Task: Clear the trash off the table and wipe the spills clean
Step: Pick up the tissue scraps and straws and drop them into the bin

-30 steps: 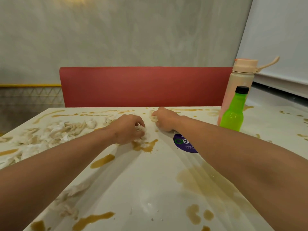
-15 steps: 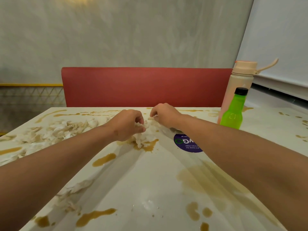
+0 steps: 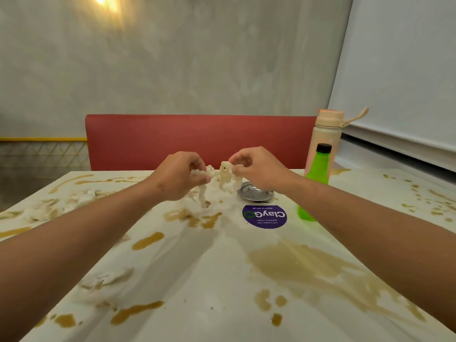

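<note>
While both hands lift a soggy tissue wad (image 3: 217, 180) above the stained table (image 3: 209, 280), left hand (image 3: 179, 177) and right hand (image 3: 256, 167) fingers pinch it; stretched wet paper could tear and drop.

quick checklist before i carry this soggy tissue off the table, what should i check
1. Left hand grips the wet tissue: ok.
2. Right hand pinches it too: ok.
3. Tissue lifted off the table: mostly ok, strands hang low.
4. Tissue in one piece: cannot tell, it looks stretched and stringy.
5. Green bottle clear of the right forearm: not ok, it stands right beside it.
6. Trash cleared: not ok, tissue pile remains at left.
</note>
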The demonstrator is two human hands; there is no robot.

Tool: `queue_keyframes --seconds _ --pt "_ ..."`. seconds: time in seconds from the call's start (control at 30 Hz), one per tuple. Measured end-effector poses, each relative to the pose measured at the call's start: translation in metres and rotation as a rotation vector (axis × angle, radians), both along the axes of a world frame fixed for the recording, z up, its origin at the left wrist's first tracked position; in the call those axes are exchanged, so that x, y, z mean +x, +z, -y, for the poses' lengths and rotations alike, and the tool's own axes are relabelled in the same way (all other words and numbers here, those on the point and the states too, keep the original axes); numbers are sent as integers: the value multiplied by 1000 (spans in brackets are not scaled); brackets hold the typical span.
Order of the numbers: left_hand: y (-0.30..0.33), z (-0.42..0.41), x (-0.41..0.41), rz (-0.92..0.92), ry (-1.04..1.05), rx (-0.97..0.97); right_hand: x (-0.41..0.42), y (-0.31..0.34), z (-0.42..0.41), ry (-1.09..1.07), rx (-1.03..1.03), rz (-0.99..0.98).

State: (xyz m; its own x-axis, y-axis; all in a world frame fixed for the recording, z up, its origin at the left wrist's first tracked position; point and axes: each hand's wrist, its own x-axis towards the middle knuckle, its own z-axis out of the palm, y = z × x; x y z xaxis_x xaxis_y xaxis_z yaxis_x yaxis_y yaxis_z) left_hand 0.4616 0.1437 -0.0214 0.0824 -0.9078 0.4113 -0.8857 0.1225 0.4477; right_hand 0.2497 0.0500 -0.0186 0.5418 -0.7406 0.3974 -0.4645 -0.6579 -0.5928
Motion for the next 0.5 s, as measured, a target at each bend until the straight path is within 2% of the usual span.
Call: queue_keyframes --seconds 0.23,0.5 --pt "6 -8 -45 -81 -118 -19 -72 -5 -47 -39 66 77" --pt "23 -18 -131 -181 -350 22 -178 8 -96 -112 111 194"
